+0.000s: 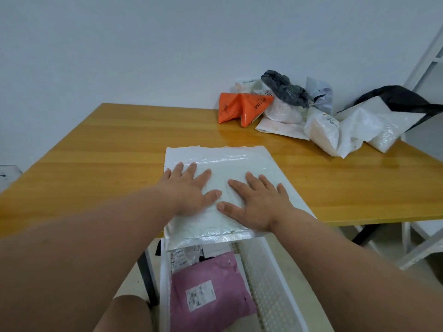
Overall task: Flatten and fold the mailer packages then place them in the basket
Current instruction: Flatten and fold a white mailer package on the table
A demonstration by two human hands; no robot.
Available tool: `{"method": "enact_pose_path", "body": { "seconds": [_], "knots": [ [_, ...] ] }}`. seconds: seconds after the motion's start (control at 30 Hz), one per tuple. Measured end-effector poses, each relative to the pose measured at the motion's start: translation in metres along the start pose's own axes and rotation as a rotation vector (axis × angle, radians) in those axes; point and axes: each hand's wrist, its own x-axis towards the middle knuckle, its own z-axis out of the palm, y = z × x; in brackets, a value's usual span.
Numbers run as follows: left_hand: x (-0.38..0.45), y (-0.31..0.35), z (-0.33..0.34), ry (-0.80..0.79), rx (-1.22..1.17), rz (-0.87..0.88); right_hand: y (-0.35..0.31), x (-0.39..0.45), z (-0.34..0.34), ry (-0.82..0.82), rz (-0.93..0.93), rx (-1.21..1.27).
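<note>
Mailer (223, 188), white and padded, lies at the table's (96, 152) near edge, its 6 o'clock end overhanging the basket (271, 283). I read this as the flattening step: left hand (191, 190) and right hand (256, 202) rest palm-down on it side by side, fingers straight and spread wide, gripping nothing, probably to press air out before folding. A pink mailer (211, 291) already lies in the basket. Unflattened mailers (299, 111) are heaped at 1 o'clock, well apart.
</note>
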Motion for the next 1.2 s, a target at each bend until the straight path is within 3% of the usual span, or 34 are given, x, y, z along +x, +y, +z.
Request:
{"method": "enact_pose_path", "body": {
  "seconds": [0.1,0.27,0.43,0.57,0.73,0.87,1.2],
  "knots": [
    [0.001,-0.004,-0.006,-0.025,-0.011,0.017,-0.002,0.002,-0.012,-0.001,0.006,-0.019],
    [0.016,-0.005,-0.014,-0.017,0.002,-0.034,-0.003,0.019,-0.024,0.151,0.038,-0.019],
    [0.030,0.000,-0.012,0.083,0.004,-0.063,-0.008,0.040,-0.026,0.208,0.055,-0.160],
    [0.031,0.006,-0.021,0.180,-0.042,-0.118,-0.002,0.049,-0.024,0.194,0.023,-0.201],
    [0.052,0.000,-0.009,0.253,-0.064,-0.054,0.013,0.058,-0.022,0.079,0.012,-0.031],
    [0.055,0.002,-0.004,0.185,-0.135,-0.046,0.017,0.067,-0.017,0.042,0.002,-0.012],
    [0.050,0.005,-0.007,0.119,-0.040,-0.071,0.019,0.070,-0.013,0.012,0.007,-0.086]
  ]
}}
